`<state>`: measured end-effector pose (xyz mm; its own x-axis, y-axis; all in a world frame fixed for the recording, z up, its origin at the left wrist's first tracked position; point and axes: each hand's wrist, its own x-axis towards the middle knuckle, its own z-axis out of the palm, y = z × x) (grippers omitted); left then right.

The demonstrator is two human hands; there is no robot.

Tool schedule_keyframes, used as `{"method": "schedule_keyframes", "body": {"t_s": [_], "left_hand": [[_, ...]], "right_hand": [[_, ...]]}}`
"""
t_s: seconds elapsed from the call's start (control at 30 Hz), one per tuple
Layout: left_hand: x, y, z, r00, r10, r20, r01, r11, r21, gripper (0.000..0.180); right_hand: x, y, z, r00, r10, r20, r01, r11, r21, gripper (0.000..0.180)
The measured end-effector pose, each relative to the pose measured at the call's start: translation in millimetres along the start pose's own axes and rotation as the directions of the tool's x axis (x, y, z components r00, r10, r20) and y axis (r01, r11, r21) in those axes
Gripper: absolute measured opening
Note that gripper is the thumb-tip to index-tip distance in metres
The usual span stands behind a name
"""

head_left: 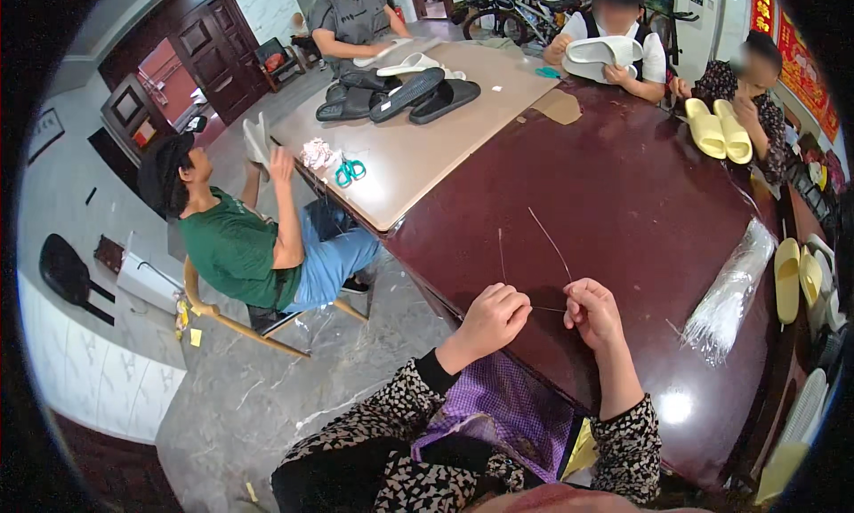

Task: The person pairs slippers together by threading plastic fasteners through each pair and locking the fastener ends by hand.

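Note:
Over the near edge of the dark red table (551,175), my left hand (494,322) and my right hand (593,310) are a short gap apart, both closed in a pinch. A thin strand (550,239) rises from my right fingers, and another thin end sticks up above my left hand. A fine line spans the gap between them; whether it is all one strand I cannot tell. To the right of my hands lies a bundle of clear, thin plastic strands (734,286).
A beige-topped table (454,166) adjoins mine, holding black slippers (409,95), teal-handled scissors (350,172) and a pink bunch (317,154). Four-sided seating has several people handling slippers, including a yellow pair (719,132). More slippers (787,277) stand along the right edge.

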<state>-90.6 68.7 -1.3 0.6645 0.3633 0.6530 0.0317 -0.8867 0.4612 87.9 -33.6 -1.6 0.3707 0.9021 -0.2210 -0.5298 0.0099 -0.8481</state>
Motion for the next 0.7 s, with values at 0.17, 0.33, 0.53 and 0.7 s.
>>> {"method": "schedule_keyframes", "body": {"t_s": [0.17,0.33,0.53,0.7], "left_hand": [[-4,-11,-2,1.000,-0.011,-0.001,0.011,1.000,-0.005,0.005],[-6,-17,-5,0.998,-0.054,-0.017,0.054,0.998,-0.046,0.006],[-8,-22,-14,0.992,-0.125,-0.029,0.124,0.992,-0.026,0.006],[-12,-29,-21,0.986,-0.163,-0.037,0.163,0.987,-0.015,0.006]], "right_hand": [[2,-1,-2,0.999,-0.017,-0.047,0.017,1.000,0.008,0.009],[3,-4,-7,0.996,-0.047,-0.076,0.051,0.997,0.057,0.009],[7,-2,-16,0.995,-0.041,-0.094,0.052,0.992,0.118,0.009],[8,0,-16,0.994,-0.045,-0.096,0.059,0.987,0.146,0.009]]}}
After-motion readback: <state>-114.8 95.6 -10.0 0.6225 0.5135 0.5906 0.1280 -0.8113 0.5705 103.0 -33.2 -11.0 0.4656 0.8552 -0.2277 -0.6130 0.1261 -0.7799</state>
